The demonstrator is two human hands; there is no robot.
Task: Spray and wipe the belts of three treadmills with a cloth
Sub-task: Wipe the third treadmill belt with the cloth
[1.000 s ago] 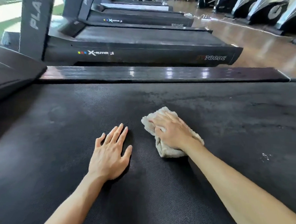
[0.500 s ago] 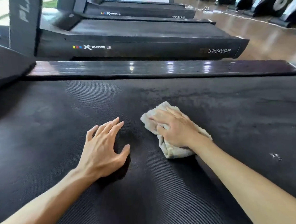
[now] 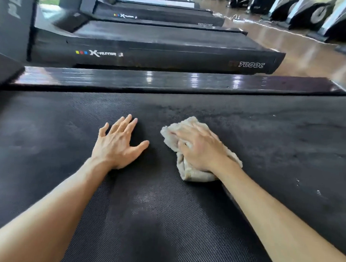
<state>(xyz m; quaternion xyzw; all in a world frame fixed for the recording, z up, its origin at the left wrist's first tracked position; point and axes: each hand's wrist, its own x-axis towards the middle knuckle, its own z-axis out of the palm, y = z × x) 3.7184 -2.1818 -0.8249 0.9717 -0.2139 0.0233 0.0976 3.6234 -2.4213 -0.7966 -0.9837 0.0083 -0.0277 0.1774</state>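
step: wiping the belt (image 3: 163, 220) of the nearest treadmill, mid-pass by my read.
right hand (image 3: 199, 150): palm down on the cloth (image 3: 188, 174), fingers spread nearly flat over it, pressing it into the belt. Not curled round it, so it's a press, not a grip.
left hand (image 3: 117, 146): flat on bare belt just beside the cloth, fingers straight, thumb out. Holds nothing; I'm bracing on it.
cloth: pale, bunched into a wad, mid-belt, a bit toward the far edge. Sticks out past my fingertips and under my wrist.
belt state: greyish streaky patches toward the far edge and the right end; a few white specks near the right end. Near edge looks darker and more even. Can't tell wet from dusty.
side rail (image 3: 170, 81): glossy, runs along the belt's far edge, well apart from both hands.
next treadmill (image 3: 152, 53): parallel beyond the rail, more behind it. Can't tell if any are wiped.
spray bottle: not in view.
risk 1: cloth is only pinned, not held; a fast stroke could roll it out from under my palm.
risk 2: wadded cloth has little contact area, so I'd likely leave unwiped strips between passes.
risk 3: leaning on my left hand, the belt could slip on its rollers and drop me forward.
risk 4: the bracing palm may re-mark cleaned belt.
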